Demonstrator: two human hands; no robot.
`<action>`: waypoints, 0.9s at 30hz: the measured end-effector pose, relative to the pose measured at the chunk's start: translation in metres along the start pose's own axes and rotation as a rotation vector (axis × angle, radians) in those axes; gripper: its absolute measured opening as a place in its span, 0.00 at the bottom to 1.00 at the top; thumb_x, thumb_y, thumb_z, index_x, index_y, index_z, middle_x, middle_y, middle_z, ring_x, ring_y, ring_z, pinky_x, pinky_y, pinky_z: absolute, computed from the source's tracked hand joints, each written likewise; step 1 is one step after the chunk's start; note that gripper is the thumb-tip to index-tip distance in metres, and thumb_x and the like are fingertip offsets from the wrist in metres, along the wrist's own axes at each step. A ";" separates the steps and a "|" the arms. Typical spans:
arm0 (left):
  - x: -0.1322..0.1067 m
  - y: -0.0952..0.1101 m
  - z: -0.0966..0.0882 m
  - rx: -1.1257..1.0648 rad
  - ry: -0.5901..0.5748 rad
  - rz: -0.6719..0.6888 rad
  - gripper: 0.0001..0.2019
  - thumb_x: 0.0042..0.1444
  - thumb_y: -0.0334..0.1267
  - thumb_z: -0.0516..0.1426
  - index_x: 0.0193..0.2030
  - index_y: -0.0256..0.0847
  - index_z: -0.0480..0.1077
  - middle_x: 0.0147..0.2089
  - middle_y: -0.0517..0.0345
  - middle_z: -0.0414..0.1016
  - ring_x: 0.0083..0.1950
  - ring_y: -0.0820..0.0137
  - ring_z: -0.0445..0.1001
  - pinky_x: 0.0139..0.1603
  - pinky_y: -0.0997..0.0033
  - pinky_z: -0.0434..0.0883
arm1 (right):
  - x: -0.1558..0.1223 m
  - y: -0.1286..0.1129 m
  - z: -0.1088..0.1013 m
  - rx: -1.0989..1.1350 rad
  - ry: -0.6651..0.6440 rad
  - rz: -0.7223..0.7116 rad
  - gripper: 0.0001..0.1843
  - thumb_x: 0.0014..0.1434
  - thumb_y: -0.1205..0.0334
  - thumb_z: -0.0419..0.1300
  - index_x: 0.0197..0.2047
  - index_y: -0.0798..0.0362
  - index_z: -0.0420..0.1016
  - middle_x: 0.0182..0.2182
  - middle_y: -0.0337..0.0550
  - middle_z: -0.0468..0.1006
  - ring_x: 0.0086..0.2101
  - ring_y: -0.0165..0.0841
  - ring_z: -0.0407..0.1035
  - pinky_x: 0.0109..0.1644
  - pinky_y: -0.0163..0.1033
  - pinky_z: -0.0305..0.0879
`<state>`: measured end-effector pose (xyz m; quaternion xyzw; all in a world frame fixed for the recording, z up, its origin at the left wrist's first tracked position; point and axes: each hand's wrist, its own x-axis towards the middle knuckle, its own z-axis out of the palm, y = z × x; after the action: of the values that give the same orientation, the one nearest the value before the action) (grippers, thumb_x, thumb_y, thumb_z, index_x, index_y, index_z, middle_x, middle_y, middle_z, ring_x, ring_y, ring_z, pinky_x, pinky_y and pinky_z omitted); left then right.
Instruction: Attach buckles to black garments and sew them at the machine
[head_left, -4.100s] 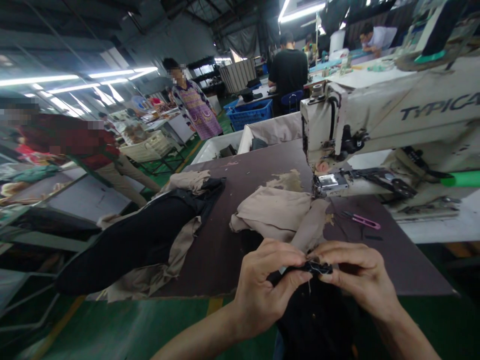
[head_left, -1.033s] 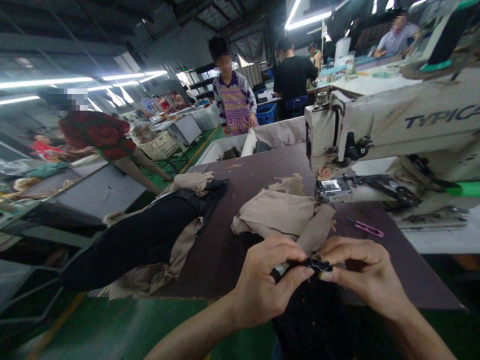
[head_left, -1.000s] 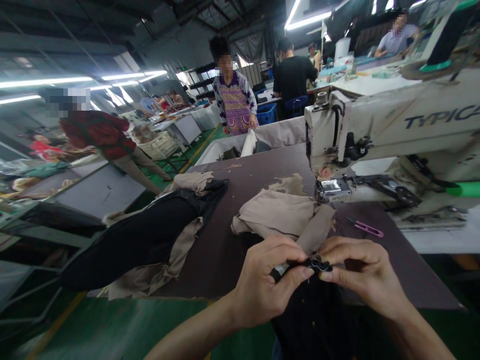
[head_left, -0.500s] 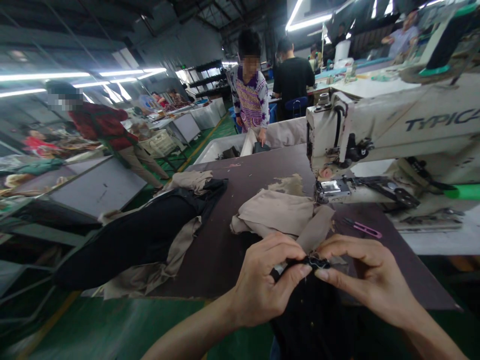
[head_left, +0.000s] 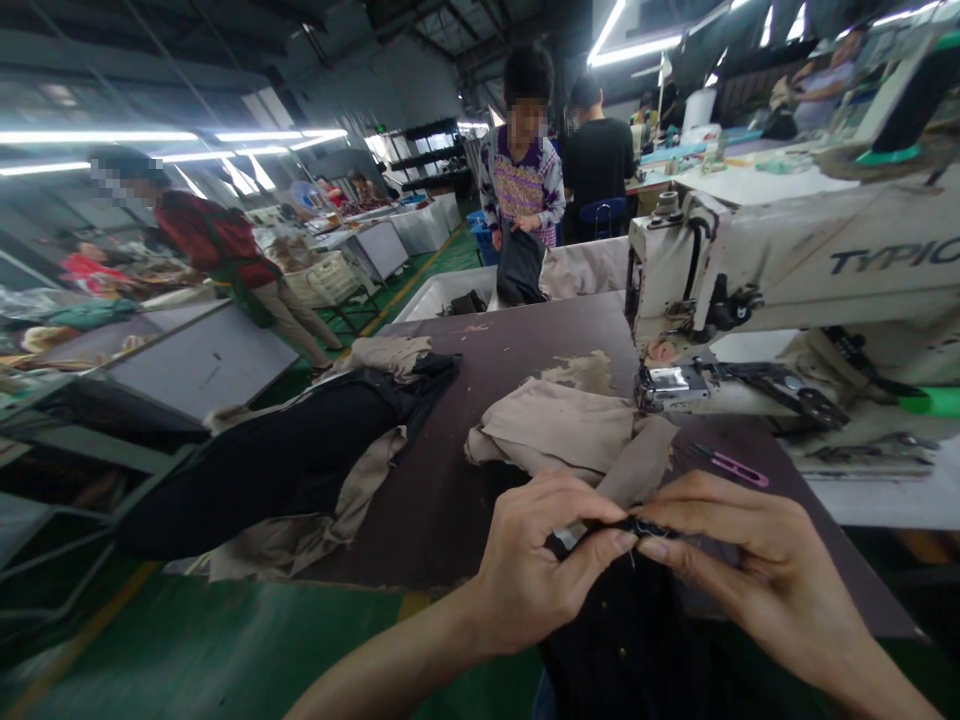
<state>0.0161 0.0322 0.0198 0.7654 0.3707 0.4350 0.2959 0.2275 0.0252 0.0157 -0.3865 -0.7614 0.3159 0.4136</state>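
L hand [head_left: 536, 570] & R hand [head_left: 750, 560] each pinch a small black cloth edge [head_left: 634, 527] w/ finger & thumb, low center of frame, fingers nearly meeting. The dark garment [head_left: 622, 630] hangs down under them at the bottom. Tan cloth [head_left: 559, 425] lies on the dark table [head_left: 442, 500] just above the hands. Pink snips [head_left: 731, 466] sit right, under the sewing machine [head_left: 750, 270]. Co-worker [head_left: 521, 185] stands upper middle, holding black cloth.
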 end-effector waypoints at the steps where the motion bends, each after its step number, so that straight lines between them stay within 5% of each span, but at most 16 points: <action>1: -0.002 -0.001 0.001 -0.013 0.025 -0.058 0.04 0.54 0.33 0.63 0.37 0.38 0.75 0.33 0.57 0.78 0.35 0.72 0.76 0.39 0.73 0.71 | 0.000 0.000 0.001 -0.009 0.016 -0.002 0.12 0.60 0.65 0.65 0.47 0.43 0.81 0.39 0.38 0.80 0.38 0.30 0.75 0.40 0.31 0.73; 4: -0.006 -0.004 0.007 -0.078 0.095 -0.218 0.10 0.55 0.36 0.63 0.45 0.40 0.73 0.34 0.58 0.77 0.34 0.72 0.75 0.38 0.73 0.71 | -0.001 0.000 0.004 -0.065 0.075 -0.013 0.12 0.59 0.66 0.66 0.46 0.43 0.80 0.41 0.37 0.81 0.41 0.31 0.76 0.44 0.30 0.73; 7: -0.010 -0.006 0.013 -0.108 0.102 -0.219 0.13 0.60 0.36 0.59 0.52 0.43 0.72 0.37 0.57 0.75 0.39 0.70 0.74 0.43 0.71 0.71 | 0.000 0.000 0.008 -0.119 0.130 -0.050 0.12 0.59 0.66 0.66 0.46 0.44 0.80 0.41 0.37 0.82 0.40 0.30 0.77 0.45 0.29 0.73; 12: -0.018 -0.005 0.022 -0.059 0.225 -0.195 0.08 0.64 0.36 0.53 0.41 0.39 0.74 0.46 0.51 0.73 0.49 0.66 0.72 0.51 0.66 0.70 | 0.009 -0.004 0.014 -0.167 0.171 -0.138 0.12 0.58 0.68 0.66 0.45 0.47 0.81 0.37 0.39 0.82 0.35 0.32 0.77 0.40 0.33 0.74; 15: -0.020 -0.012 0.023 -0.026 0.328 -0.194 0.09 0.65 0.36 0.52 0.46 0.41 0.72 0.52 0.50 0.74 0.55 0.63 0.71 0.58 0.61 0.68 | 0.027 -0.013 0.021 -0.198 0.173 -0.204 0.10 0.59 0.67 0.65 0.44 0.49 0.81 0.36 0.41 0.82 0.34 0.33 0.77 0.38 0.34 0.73; 17: -0.019 -0.022 0.014 0.013 0.393 -0.197 0.10 0.66 0.37 0.51 0.49 0.41 0.71 0.47 0.52 0.76 0.49 0.65 0.74 0.52 0.66 0.71 | 0.048 -0.023 0.033 -0.220 0.177 -0.246 0.08 0.60 0.66 0.64 0.43 0.51 0.81 0.35 0.43 0.82 0.32 0.33 0.77 0.36 0.35 0.72; 20: -0.015 -0.034 -0.030 0.207 0.570 -0.147 0.09 0.66 0.40 0.51 0.44 0.39 0.71 0.38 0.58 0.75 0.40 0.71 0.74 0.42 0.74 0.71 | 0.091 -0.048 0.062 -0.233 0.146 -0.300 0.07 0.61 0.64 0.61 0.39 0.52 0.82 0.32 0.43 0.81 0.31 0.33 0.75 0.37 0.35 0.69; 23: 0.001 -0.026 -0.108 0.510 0.648 -0.086 0.12 0.65 0.42 0.50 0.42 0.38 0.71 0.36 0.62 0.73 0.37 0.73 0.73 0.38 0.75 0.70 | 0.138 -0.084 0.093 -0.146 0.188 -0.344 0.11 0.61 0.59 0.60 0.35 0.54 0.82 0.29 0.41 0.80 0.32 0.32 0.75 0.41 0.34 0.67; 25: 0.025 -0.007 -0.166 0.649 0.551 -0.079 0.15 0.63 0.43 0.49 0.44 0.35 0.71 0.32 0.67 0.70 0.37 0.74 0.74 0.41 0.73 0.69 | 0.165 -0.103 0.108 0.075 0.290 -0.278 0.22 0.64 0.51 0.52 0.33 0.57 0.81 0.29 0.38 0.79 0.37 0.30 0.75 0.48 0.35 0.63; 27: 0.060 0.014 -0.209 0.743 0.360 -0.097 0.28 0.61 0.37 0.32 0.44 0.25 0.71 0.30 0.70 0.65 0.42 0.78 0.74 0.47 0.61 0.62 | 0.184 -0.110 0.117 0.192 0.373 -0.199 0.32 0.65 0.47 0.40 0.42 0.60 0.80 0.32 0.36 0.79 0.41 0.28 0.74 0.50 0.36 0.60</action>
<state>-0.1433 0.1014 0.1507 0.7135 0.5839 0.3841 -0.0502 0.0231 0.1069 0.1214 -0.3199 -0.6728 0.2678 0.6110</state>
